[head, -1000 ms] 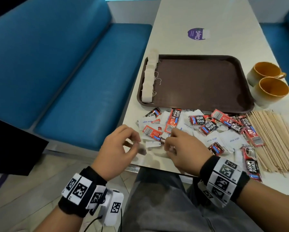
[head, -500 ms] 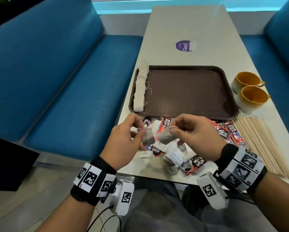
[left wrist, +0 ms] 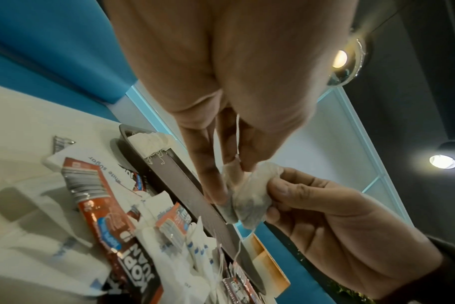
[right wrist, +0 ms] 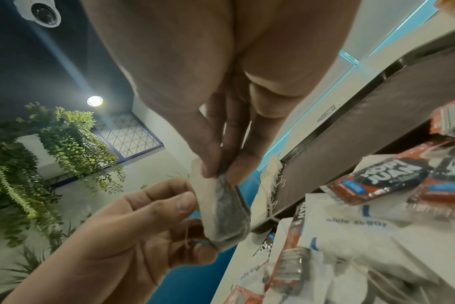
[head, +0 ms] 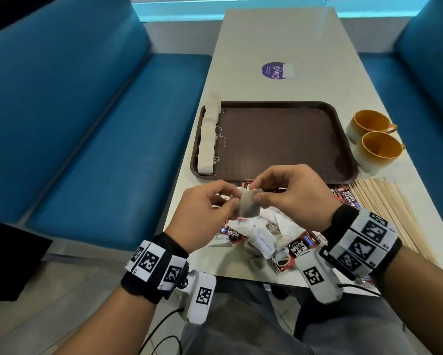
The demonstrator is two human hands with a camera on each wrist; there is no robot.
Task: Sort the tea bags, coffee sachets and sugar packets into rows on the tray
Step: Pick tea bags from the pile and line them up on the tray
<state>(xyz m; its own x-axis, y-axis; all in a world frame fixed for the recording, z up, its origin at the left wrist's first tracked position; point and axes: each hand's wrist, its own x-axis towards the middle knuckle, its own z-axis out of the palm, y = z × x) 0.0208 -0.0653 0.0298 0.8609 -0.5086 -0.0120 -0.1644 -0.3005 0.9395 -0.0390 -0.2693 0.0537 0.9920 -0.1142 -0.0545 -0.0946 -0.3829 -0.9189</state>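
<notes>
Above the near table edge my left hand (head: pixel 232 201) and right hand (head: pixel 260 194) pinch two greyish tea bags (head: pixel 248 206) pressed together. In the left wrist view my left hand (left wrist: pixel 231 179) pinches one bag's top and string, while the right hand (left wrist: pixel 325 216) grips the bags (left wrist: pixel 249 201). In the right wrist view the right hand (right wrist: pixel 221 168) and left hand (right wrist: pixel 143 226) hold the same bags (right wrist: pixel 229 216). The brown tray (head: pixel 279 144) holds one row of tea bags (head: pixel 208 139) along its left edge. Mixed coffee sachets (head: pixel 301 248) and sugar packets (head: pixel 264 242) lie below my hands.
Two orange-lined mugs (head: pixel 369 124) (head: pixel 379 149) stand right of the tray. Several wooden stirrers (head: pixel 394 213) lie at the right front. A purple sticker (head: pixel 275 70) is beyond the tray. Blue benches (head: pixel 87 124) flank the table.
Both hands rose from the pile, each lifting a tea bag, then brought the two bags together in front of the tray.
</notes>
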